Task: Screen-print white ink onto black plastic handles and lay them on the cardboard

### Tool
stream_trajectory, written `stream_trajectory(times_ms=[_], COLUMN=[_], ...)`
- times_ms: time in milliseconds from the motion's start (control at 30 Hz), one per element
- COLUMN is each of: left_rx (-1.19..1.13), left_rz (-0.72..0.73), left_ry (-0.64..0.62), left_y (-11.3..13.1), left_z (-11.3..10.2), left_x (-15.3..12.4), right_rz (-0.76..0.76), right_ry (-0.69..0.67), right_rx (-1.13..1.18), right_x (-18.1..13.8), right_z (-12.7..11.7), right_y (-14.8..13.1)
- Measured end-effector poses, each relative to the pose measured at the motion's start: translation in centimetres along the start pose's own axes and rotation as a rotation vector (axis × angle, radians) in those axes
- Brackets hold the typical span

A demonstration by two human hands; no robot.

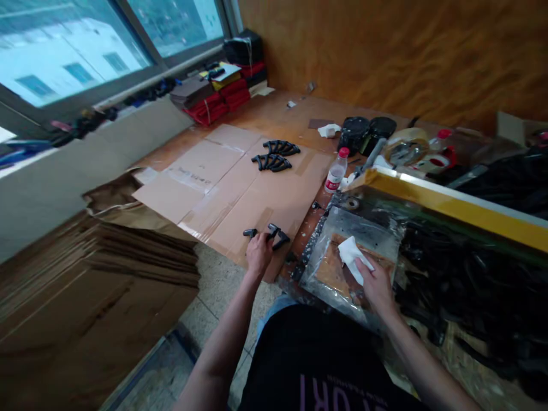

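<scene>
My left hand [260, 251] is closed over a black handle-like piece [249, 233] at the near edge of a flattened cardboard sheet [231, 194]. Its fingers hide the middle of that piece. Just right of them, another black curved piece [281, 240] lies on the cardboard. My right hand [377, 279] grips a folded white cloth [351, 257], perhaps a paper wipe, above a plastic-covered board [321, 268]. Farther back on the cardboard, several similar black pieces lie side by side in two rows, a far row [281, 147] and a nearer row [272, 162].
A red-capped bottle [336, 171] stands by the cardboard's right edge. To my right, a yellow-edged tray [462, 197] holds many black parts. Tape rolls [405, 147] sit behind it. Stacked cardboard [128, 274] rises at left. Red bundles [214, 105] lie near the window.
</scene>
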State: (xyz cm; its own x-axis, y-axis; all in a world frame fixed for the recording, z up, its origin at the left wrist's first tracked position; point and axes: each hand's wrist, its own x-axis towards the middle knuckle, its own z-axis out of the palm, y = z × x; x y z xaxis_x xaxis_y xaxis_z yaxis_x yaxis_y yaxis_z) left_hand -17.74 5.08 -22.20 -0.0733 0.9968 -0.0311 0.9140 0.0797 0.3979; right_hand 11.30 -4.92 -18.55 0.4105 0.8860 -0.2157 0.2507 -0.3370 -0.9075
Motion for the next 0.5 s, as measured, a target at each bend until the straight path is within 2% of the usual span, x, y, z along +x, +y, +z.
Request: stream_trajectory(times_ms=[100,200,267,367,500], left_rx=[-0.07,-0.075,-0.029,0.033,0.079], left_rz=[0.32,0.62,0.678,0.691,0.693], left_ry=[-0.131,-0.271,-0.31,-0.319,-0.364], left_y=[2.8,5.1,6.0,6.3,6.3], left_z=[-0.2,0.5,1.2,1.7,1.7], left_x=[-3.7,-7.3,-8.8,-9.2,-8.8], right_rz=[-0.105,-0.28,-0.416,-0.588,-0.648], right_ry=[-0.045,-0.174,-0.257,-0.395,-0.49], right_rx=[-0.115,-0.239,-0.325,-0.456,-0.596], right_x=[-0.4,-0.9,-1.1,-1.1,-1.4], right_z=[-0.1,0.8,1.6,3.2,4.5], right_y=[-0.2,-0.6,-0.4,1.0,3.6])
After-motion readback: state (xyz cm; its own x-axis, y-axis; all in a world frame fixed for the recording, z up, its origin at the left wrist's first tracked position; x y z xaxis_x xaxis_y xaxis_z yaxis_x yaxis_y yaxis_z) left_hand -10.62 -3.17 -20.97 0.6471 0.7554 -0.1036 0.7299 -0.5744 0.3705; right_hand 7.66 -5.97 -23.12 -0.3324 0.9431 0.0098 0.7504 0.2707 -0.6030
